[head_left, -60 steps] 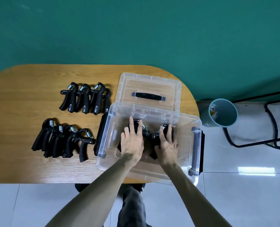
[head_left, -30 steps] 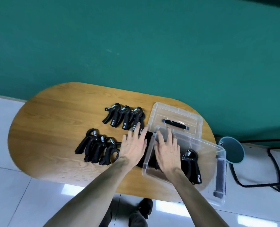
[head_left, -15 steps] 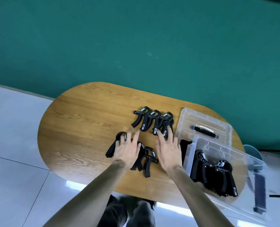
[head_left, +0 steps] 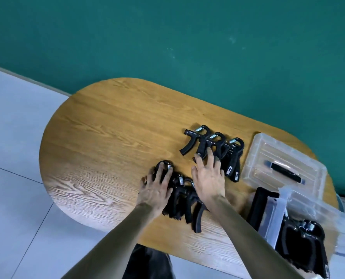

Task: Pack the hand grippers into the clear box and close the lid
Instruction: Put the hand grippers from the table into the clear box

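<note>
Resting on the oval wooden table [head_left: 107, 137], two clusters of black hand grippers remain outside the clear box [head_left: 300, 210]. Near cluster of hand grippers [head_left: 187, 202]: several units overlapped, steel springs up, handles pointing toward the table's near edge. Far cluster of hand grippers [head_left: 218, 146]: a row side by side, springs at the far end, just left of the lid [head_left: 268, 156].

Left hand [head_left: 157, 190]: palm down on the left end of the near cluster, fingers spread and bent over the top loop of the outermost gripper; whether they actually grip it cannot be told. Right hand [head_left: 208, 178]: palm down, fingers extended and fairly straight, fingertips touching the handles in the middle of the far cluster, heel of the hand over the right part of the near cluster. Nothing visibly lifted by either hand.

Clear box sits at the right end of the table, open, blurred, partly cut off by the frame edge. Packed grippers [head_left: 306, 244] lie inside it, springs visible. Lid lies flat on the table beyond the box, its black handle [head_left: 284, 172] facing up.

Surroundings: green wall [head_left: 167, 37] behind the table, pale tiled floor [head_left: 12, 137] at left.
</note>
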The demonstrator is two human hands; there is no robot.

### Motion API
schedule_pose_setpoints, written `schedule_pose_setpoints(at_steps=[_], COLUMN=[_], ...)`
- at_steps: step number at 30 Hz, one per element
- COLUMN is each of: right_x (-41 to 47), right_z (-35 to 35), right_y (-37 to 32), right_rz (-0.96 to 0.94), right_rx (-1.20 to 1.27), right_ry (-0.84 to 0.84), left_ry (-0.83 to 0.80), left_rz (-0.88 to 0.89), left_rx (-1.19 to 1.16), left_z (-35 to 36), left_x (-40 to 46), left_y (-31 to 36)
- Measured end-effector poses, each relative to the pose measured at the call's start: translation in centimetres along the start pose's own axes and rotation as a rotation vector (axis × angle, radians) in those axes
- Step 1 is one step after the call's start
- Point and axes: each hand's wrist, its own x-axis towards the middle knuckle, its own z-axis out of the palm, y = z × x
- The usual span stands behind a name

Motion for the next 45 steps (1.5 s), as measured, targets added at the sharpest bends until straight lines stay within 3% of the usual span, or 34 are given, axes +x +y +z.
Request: schedule_pose_setpoints(at_steps=[8,13,22,34,41,45], right_x=[8.6,11.4,12.9,11.2,5.4,2.5], right_z=[2.9,4.8,5.0,4.6,2.3,1.5], right_y=[-1.7,-2.8,-4.8,-4.9,-3.9,-2.8], right_rz=[0.08,0.159,0.283,0.149,0.074,0.062], right_rx=[0.007,0.016,0.064,0.103,0.059,0.05], right_ry=[0.079,0.057,0.062,0.155,0.103,0.107], left_ry=[0.228,0.346,0.272,0.296,0.379,0.307], left_rz=[0.112,0.093,0.086,0.063,-0.104,-0.105], left_rx=[-0.058,-0.104,-0.034,-0.079,-0.141,-0.173], left_z=[3.1,4.7,3.0,2.6,0.8,-1.6], left_x=[2.8,3.2,3.8,3.8,2.1,1.4], left_y=[-1.6,-1.7,-1.5,-1.6,-0.5,1.3])
